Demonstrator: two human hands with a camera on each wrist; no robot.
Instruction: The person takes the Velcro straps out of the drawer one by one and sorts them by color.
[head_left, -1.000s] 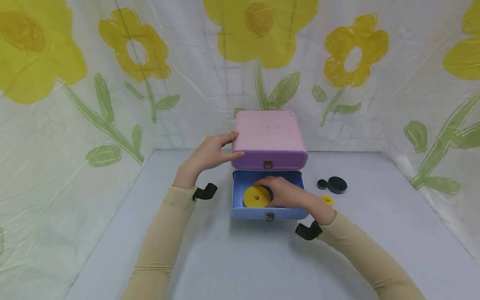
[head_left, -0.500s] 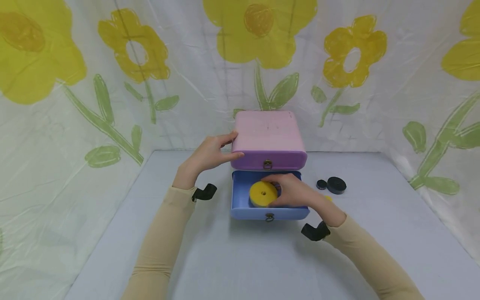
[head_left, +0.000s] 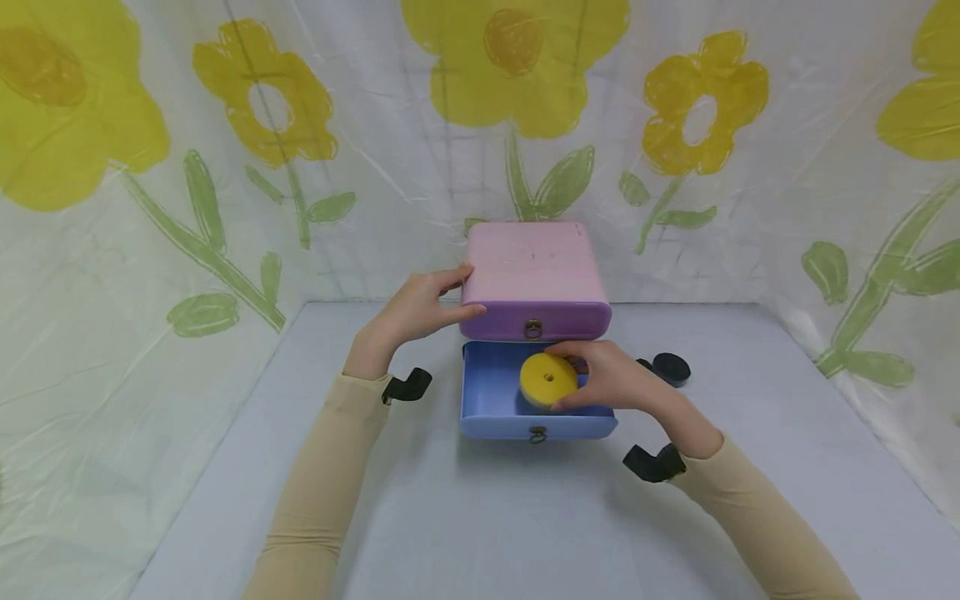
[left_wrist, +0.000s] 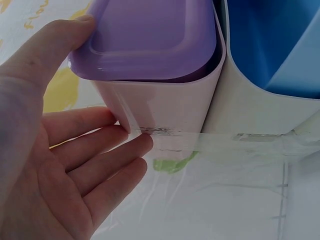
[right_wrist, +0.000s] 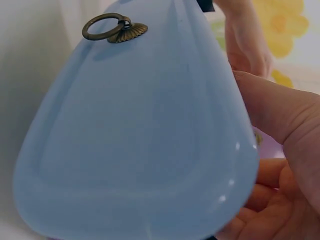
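A small two-drawer chest stands before me, with a pink top section [head_left: 532,262] and a purple drawer front [head_left: 502,321]. Below it the light blue drawer [head_left: 577,428] is pulled out. My right hand [head_left: 615,379] grips a thick yellow disc [head_left: 542,382] with a small centre hole, thumb at the near edge and fingers at the far edge, over the drawer's right half. From the right wrist the drawer front hides the disc. My left hand [left_wrist: 65,145] rests on the chest's upper left side, thumb on the purple edge and straight fingers touching the pink wall.
A black disc [head_left: 671,368] lies on the table [head_left: 465,525] right of the chest, a smaller black one [head_left: 644,364] partly behind my right hand. A brass ring pull [right_wrist: 102,27] hangs on the blue drawer front. A flower-printed sheet [head_left: 367,125] hangs behind.
My right hand has moved right and slightly up with the yellow disc, from the drawer's middle to its right half. The small yellow ring is now hidden behind my arm. My left hand stays.
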